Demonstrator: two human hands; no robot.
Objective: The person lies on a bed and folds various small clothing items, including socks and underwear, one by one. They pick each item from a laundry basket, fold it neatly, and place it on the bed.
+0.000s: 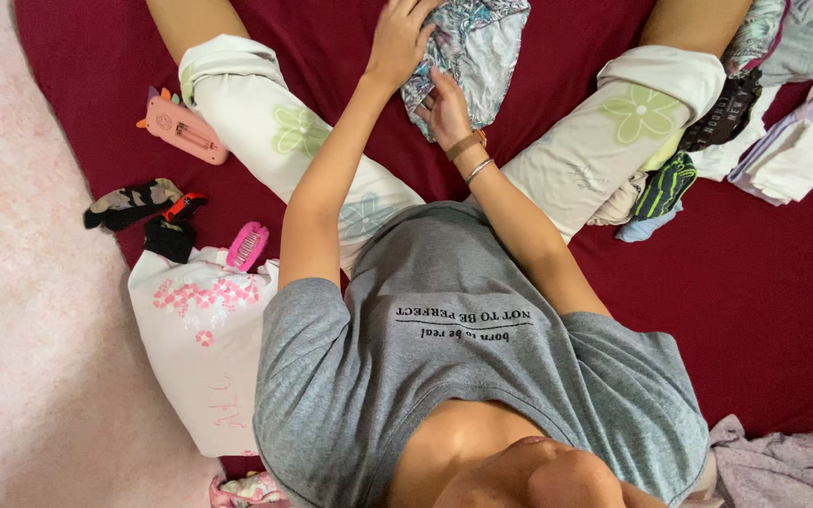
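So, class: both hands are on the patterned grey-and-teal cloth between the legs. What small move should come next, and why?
Probably fold it once more: the left hand presses the patterned grey-and-teal cloth from above, the right hand grips its lower edge, and it looks bunched.

Around the white pillow (201,362) on the dark red blanket (764,301): pink hair clip (247,246) at its top edge, camouflage socks (131,203) above-left, pink case (181,127) farther up, folded white cloths (788,160) far right.
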